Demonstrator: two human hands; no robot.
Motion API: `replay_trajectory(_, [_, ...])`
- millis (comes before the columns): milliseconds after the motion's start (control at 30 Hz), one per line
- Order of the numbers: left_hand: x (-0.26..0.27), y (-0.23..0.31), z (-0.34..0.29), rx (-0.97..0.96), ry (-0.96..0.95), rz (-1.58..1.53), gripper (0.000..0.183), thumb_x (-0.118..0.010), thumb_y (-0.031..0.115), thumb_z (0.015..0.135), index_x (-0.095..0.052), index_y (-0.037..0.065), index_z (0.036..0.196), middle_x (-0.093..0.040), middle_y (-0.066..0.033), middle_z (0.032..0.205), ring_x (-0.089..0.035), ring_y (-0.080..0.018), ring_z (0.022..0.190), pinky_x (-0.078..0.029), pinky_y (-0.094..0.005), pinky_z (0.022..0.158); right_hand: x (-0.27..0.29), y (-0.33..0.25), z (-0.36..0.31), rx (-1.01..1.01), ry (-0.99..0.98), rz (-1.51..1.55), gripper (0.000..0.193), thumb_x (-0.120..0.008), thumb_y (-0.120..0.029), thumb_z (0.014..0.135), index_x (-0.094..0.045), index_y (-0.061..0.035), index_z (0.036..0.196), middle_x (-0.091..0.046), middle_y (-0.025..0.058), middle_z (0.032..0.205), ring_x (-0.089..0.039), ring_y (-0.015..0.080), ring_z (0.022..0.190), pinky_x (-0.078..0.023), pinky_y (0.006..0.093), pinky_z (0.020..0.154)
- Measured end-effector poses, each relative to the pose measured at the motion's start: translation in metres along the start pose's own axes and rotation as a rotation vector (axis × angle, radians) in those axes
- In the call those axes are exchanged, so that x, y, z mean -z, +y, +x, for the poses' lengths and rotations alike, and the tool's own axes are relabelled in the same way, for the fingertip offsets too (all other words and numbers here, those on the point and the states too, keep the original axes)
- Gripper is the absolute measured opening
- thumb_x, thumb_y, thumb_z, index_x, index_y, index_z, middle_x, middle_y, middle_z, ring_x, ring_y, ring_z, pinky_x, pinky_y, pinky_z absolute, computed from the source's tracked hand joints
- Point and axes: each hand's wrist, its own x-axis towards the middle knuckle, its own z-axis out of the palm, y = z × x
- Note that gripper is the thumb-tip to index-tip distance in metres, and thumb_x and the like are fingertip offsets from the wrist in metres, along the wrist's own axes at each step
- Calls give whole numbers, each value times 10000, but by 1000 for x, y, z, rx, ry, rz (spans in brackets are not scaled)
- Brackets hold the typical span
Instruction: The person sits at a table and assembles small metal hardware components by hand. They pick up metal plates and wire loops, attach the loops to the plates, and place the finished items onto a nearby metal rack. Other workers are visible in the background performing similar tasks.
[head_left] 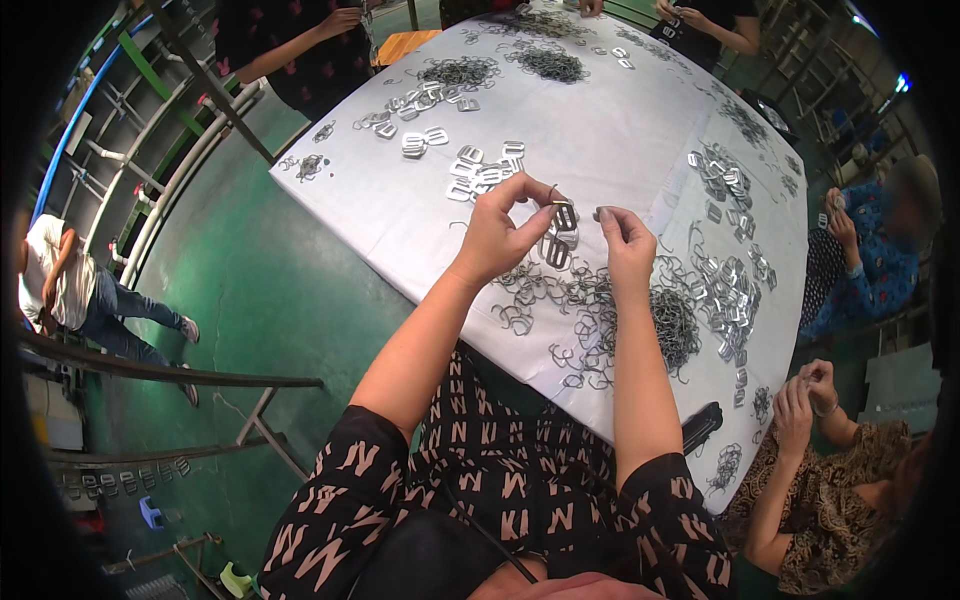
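Observation:
My left hand is pinched shut on a flat metal slide buckle, held above the white-covered table. A thin bent wire sticks up by its fingertips. Just below, more slotted buckles show; whether they hang from the hand or lie on the table I cannot tell. A little to the right, apart from the left, my right hand has thumb and finger pressed together. Something small and dark shows at those tips, too small to name. Under both hands spreads a pile of loose curved wire hooks.
Silver buckles lie beyond my left hand, with more buckles to the right. Further heaps of hooks cover the table's far part. People work around it, one close at right. A dark object sits at the near edge.

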Motion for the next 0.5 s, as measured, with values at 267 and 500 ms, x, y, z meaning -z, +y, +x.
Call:
replay_trajectory(267, [6, -2, 3, -10, -13, 75, 109, -657, 2, 806, -620, 22, 906, -697, -44, 915, -635, -125, 869, -479, -291, 819, -27, 72, 13, 68, 36, -822, 338, -799, -255, 689, -668, -20, 894, -681, 126, 787, -640, 275, 659, -510, 364, 629])
replay_trajectory(500, [9, -9, -3, 38, -148, 275, 115, -676, 24, 747, -615, 14, 845, -680, -86, 804, -655, -214, 755, -493, -317, 719, -26, -19, 15, -174, -156, 230, 139, -651, -66, 880, -660, 65, 925, -666, 57, 781, -632, 103, 703, -525, 227, 620])
